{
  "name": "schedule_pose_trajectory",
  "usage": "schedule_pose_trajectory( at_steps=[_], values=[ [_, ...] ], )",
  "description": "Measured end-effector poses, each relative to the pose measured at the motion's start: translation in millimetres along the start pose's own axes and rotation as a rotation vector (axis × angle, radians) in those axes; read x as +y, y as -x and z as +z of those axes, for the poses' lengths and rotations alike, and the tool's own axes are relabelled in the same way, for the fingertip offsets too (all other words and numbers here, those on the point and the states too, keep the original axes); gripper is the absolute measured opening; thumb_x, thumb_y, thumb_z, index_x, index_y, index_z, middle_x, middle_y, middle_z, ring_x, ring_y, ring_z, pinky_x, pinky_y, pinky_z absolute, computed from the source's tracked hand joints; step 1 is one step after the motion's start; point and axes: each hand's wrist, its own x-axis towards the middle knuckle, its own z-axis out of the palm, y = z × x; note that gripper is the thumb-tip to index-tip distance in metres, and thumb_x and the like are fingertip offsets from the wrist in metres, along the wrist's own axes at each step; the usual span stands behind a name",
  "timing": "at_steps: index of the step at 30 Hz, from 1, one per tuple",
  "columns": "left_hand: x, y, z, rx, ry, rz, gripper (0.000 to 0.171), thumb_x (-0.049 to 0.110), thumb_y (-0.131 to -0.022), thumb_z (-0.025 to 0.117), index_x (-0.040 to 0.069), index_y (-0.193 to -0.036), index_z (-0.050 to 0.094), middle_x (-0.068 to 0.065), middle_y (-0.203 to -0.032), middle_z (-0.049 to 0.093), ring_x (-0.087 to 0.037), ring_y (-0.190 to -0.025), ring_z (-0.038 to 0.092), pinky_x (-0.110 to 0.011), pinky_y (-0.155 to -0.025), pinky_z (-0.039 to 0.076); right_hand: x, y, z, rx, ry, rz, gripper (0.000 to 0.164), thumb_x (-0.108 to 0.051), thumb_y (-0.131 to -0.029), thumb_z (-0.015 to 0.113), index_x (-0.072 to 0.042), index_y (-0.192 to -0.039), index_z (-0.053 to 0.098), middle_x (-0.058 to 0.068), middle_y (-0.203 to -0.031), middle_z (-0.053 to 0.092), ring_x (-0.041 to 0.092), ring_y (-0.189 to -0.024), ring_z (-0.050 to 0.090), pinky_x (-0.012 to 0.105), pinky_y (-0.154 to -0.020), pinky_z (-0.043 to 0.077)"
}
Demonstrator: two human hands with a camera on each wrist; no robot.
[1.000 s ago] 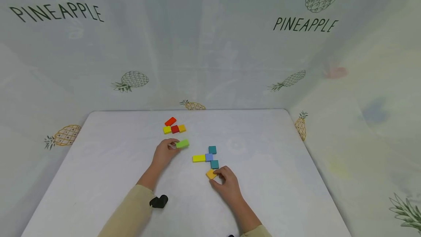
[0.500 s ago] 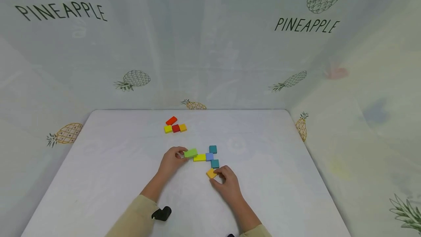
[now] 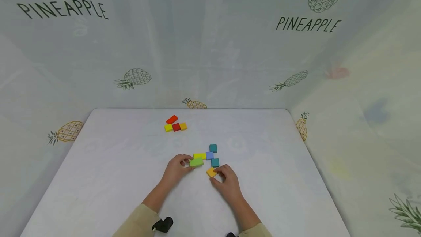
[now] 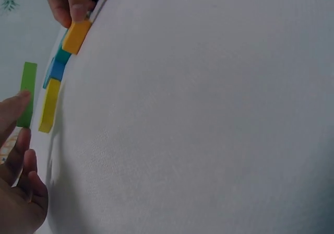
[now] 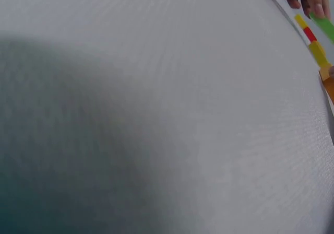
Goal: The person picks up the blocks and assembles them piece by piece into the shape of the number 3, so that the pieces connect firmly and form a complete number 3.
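Observation:
My left hand [image 3: 176, 170] pinches one end of a green rectangular block [image 3: 196, 162]. In the left wrist view this green block [image 4: 28, 85] stands apart from the long yellow block [image 4: 49, 106], seemingly raised off the table. Fingers and thumb of my right hand [image 3: 228, 183] hold an orange block [image 3: 211, 172], turned at an angle on the table. Just beyond it lies a teal block [image 3: 215, 162], touching a blue block [image 3: 209, 155] at its corner. The yellow block [image 3: 199, 155] adjoins the blue one's left side; another teal block [image 3: 213, 148] sits behind.
Farther back on the white table [image 3: 263, 149] lies a row of yellow [image 3: 169, 128], red [image 3: 176, 127] and orange-yellow [image 3: 183, 126] blocks. An orange-red block [image 3: 172, 119] rests slantwise behind them. A pineapple-print curtain [image 3: 210, 46] rises past the table's far edge.
My left hand has carried the green block rightward and toward me, from left of the yellow block to its near side. The right hand keeps its hold on the orange block, almost unmoved.

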Motion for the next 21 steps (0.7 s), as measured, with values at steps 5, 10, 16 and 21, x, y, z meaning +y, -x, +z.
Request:
schedule_pose_trajectory(
  at_steps=[5,10,16,21],
  values=[
    [0.6,6.2,5.1,-0.033,0.001,0.001,0.029,0.019,-0.078,0.084,0.017,-0.105,0.072,0.005,-0.088,0.057,-0.017,-0.082,0.05,-0.03,-0.071,0.046,1.8,-0.6,0.4,-0.005,0.004,0.009,0.024,-0.018,-0.08,0.082,-0.019,-0.099,0.068,-0.011,-0.092,0.056,0.01,-0.083,0.052,0.023,-0.075,0.049],
    [0.8,10.0,7.6,-0.068,-0.022,0.017,0.028,0.018,-0.078,0.083,0.018,-0.104,0.072,0.005,-0.088,0.057,-0.018,-0.083,0.05,-0.031,-0.072,0.047,4.0,-1.5,0.9,0.004,0.012,-0.008,0.025,-0.016,-0.078,0.083,-0.018,-0.099,0.068,-0.01,-0.092,0.056,0.01,-0.082,0.052,0.024,-0.074,0.049],
    [-1.7,12.6,10.3,-0.103,-0.072,0.045,0.029,0.018,-0.077,0.084,0.019,-0.104,0.073,0.008,-0.087,0.058,-0.017,-0.084,0.05,-0.031,-0.074,0.047,3.6,-1.4,0.8,-0.003,0.026,0.001,0.025,-0.016,-0.079,0.082,-0.017,-0.099,0.068,-0.01,-0.092,0.056,0.01,-0.083,0.051,0.024,-0.075,0.049],
    [-5.2,13.9,10.6,-0.122,-0.085,0.071,0.028,0.019,-0.076,0.084,0.019,-0.103,0.073,0.009,-0.085,0.058,-0.016,-0.083,0.049,-0.031,-0.074,0.046,3.3,-1.3,1.5,-0.007,0.022,0.009,0.025,-0.017,-0.079,0.082,-0.017,-0.1,0.069,-0.01,-0.092,0.056,0.01,-0.083,0.052,0.024,-0.075,0.05]
  ],
)
